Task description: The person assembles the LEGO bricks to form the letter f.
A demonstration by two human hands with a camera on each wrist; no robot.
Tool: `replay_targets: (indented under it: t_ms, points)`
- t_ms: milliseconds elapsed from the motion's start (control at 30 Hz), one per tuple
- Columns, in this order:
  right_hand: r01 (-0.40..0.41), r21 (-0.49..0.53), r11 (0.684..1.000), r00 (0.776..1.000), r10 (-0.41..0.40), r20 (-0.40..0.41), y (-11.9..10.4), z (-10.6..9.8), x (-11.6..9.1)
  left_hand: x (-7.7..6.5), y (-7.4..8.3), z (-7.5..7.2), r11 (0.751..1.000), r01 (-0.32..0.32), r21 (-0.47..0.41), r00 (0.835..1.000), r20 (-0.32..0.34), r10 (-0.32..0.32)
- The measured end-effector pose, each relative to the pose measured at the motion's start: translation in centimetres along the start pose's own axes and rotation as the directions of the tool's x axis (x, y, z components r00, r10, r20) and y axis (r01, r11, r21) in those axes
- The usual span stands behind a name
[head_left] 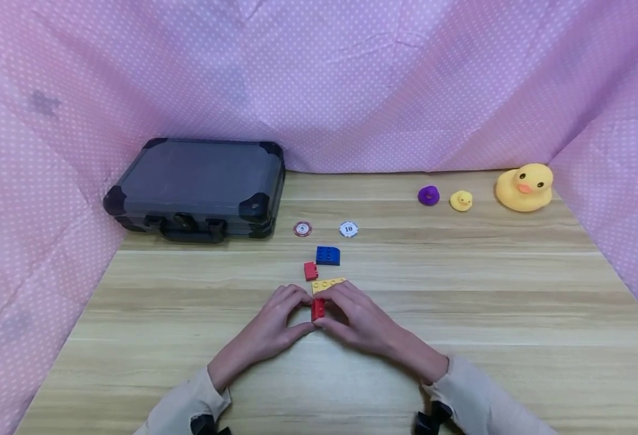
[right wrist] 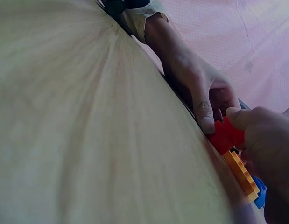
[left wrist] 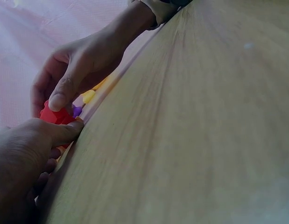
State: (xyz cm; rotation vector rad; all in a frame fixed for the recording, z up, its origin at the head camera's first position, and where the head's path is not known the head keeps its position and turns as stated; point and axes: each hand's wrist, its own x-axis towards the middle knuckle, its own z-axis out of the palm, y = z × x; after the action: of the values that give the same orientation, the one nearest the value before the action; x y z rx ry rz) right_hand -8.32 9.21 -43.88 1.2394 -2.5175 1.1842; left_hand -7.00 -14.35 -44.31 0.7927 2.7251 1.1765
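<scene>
At the middle of the table both hands meet around red building bricks (head_left: 318, 310). My left hand (head_left: 272, 326) grips from the left, thumb near and fingers on the far side. From the right, my right hand (head_left: 359, 319) pinches the red piece between thumb and index finger. The right wrist view shows the red piece (right wrist: 222, 136) as an upper and a lower part, one over the other, between the two thumbs. Just beyond the fingers lies a yellow building brick (head_left: 327, 284), partly hidden by the right hand. A small red brick (head_left: 310, 271) and a blue brick (head_left: 328, 255) lie farther back.
Two poker chips, a red one (head_left: 302, 229) and a white one (head_left: 348, 229), lie behind the bricks. A dark grey case (head_left: 199, 181) stands back left. At back right sit a purple duck (head_left: 429, 195), a small yellow duck (head_left: 461, 200) and a large yellow duck (head_left: 524, 188).
</scene>
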Motion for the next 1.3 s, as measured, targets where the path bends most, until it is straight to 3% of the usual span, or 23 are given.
replay_targets:
  t_ms: [167,333,500,933,1300]
  points:
    - [0.042,-0.026,0.999,0.999,-0.042,0.007,0.0,-0.1,0.2,0.0,0.0,-0.1,1.000,0.011,0.000,1.000,0.006,-0.011]
    - [0.119,-0.127,0.985,0.991,-0.111,0.069,-0.1,-0.4,1.0,0.0,0.1,0.0,1.000,0.015,0.007,1.000,0.002,-0.015]
    - [0.143,-0.183,0.973,0.986,-0.123,0.117,-0.4,-0.6,1.5,0.0,0.1,-0.1,1.000,0.011,0.020,1.000,-0.002,-0.011]
    - [0.048,-0.085,0.995,0.990,-0.037,0.134,-0.4,-0.7,1.4,0.1,0.0,0.0,1.000,0.019,0.016,1.000,0.010,-0.019]
    - [0.057,-0.164,0.985,0.991,-0.035,0.131,-0.6,-0.4,1.3,0.0,-0.1,0.1,0.999,0.034,0.030,0.999,0.008,-0.034]
